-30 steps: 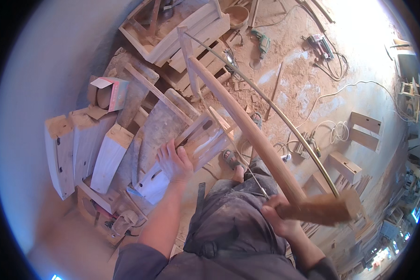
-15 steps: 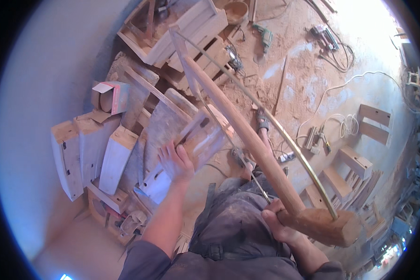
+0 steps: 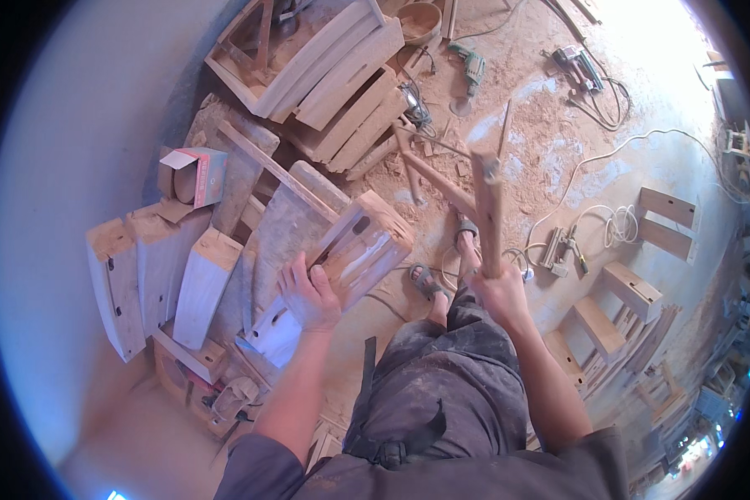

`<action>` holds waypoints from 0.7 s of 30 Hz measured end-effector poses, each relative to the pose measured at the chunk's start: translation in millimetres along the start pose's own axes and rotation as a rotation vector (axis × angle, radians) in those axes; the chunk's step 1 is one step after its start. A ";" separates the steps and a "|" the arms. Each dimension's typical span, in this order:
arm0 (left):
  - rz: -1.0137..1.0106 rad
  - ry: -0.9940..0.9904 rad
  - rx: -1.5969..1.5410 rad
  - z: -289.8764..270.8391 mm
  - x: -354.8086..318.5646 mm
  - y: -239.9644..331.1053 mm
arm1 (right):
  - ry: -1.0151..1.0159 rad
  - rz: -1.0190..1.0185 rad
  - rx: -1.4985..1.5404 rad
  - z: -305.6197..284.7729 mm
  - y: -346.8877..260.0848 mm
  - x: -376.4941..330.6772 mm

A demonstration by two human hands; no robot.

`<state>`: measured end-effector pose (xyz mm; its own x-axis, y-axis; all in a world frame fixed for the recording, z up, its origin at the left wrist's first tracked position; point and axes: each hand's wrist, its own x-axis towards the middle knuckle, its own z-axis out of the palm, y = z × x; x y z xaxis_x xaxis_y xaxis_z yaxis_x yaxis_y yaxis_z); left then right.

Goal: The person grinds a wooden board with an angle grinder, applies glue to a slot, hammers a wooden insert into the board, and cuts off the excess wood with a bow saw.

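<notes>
Saw [image 3: 489,218] right of block [image 3: 354,254]

Frame saw [image 3: 490,225]: smooth, matt wood; block [image 3: 365,257]: pale, smooth wood; box [image 3: 213,173], far left: card; trousers [image 3: 442,383]: matt, dusty cloth.

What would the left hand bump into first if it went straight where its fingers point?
Probably the grey slab beyond it, though the left hand might pass above; depth is unclear.

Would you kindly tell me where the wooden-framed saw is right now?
In the head view, the wooden-framed saw is just right of centre, held in the person's right hand, to the right of the wooden block under the left hand.
</notes>
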<state>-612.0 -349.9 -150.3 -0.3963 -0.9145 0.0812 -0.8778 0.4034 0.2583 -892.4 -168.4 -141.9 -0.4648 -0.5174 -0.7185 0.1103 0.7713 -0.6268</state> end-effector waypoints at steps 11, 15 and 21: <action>0.002 -0.037 -0.014 7.3 0.1 -1.4 | 0.314 0.032 -0.029 116.6 -44.3 308.1; -0.063 -0.079 0.001 -5.0 7.1 3.8 | 0.265 0.166 0.027 164.5 -126.5 359.0; -0.067 -0.115 -0.012 1.2 15.6 4.3 | 0.072 -0.050 0.227 223.9 -124.0 412.9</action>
<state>-622.2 -362.4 -149.1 -0.3658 -0.9295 -0.0478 -0.9004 0.3404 0.2709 -901.3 -560.7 -428.3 -0.5353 -0.5187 -0.6666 0.2762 0.6383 -0.7185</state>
